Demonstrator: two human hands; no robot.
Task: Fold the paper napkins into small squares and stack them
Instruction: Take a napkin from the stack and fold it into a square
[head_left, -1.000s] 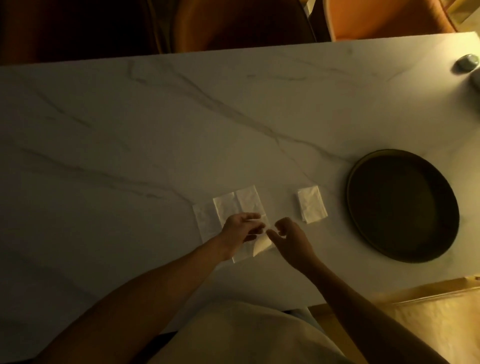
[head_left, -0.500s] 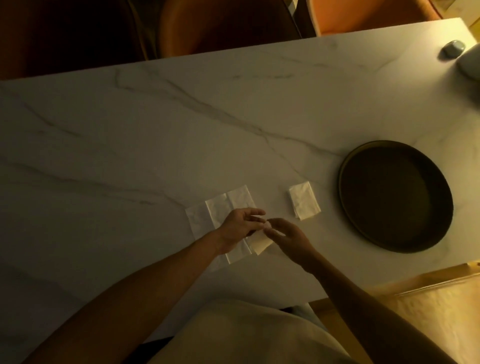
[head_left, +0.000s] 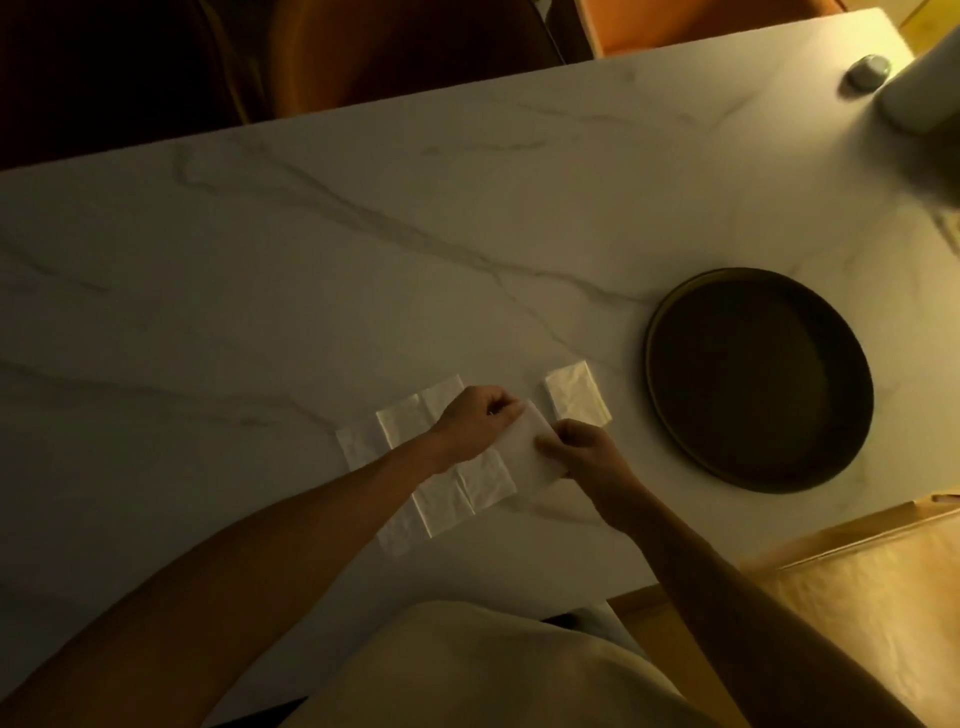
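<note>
A white paper napkin (head_left: 524, 449) is held just above the marble table (head_left: 363, 260). My left hand (head_left: 475, 418) pinches its far left edge and my right hand (head_left: 576, 449) pinches its near right edge. Under and to the left of my hands lie overlapping unfolded napkins (head_left: 431, 499), spread flat. A small folded square napkin (head_left: 576, 392) lies just beyond my right hand, apart from it.
A dark round tray (head_left: 758, 379) sits to the right of the folded square. A small grey object (head_left: 868, 69) and a blurred pale object (head_left: 924, 88) are at the far right corner. Chairs (head_left: 405, 57) stand behind the table's far edge.
Both hands have taken the top napkin off the spread pile and lifted it to the right, each now pinching one edge. The camera view has shifted slightly.
</note>
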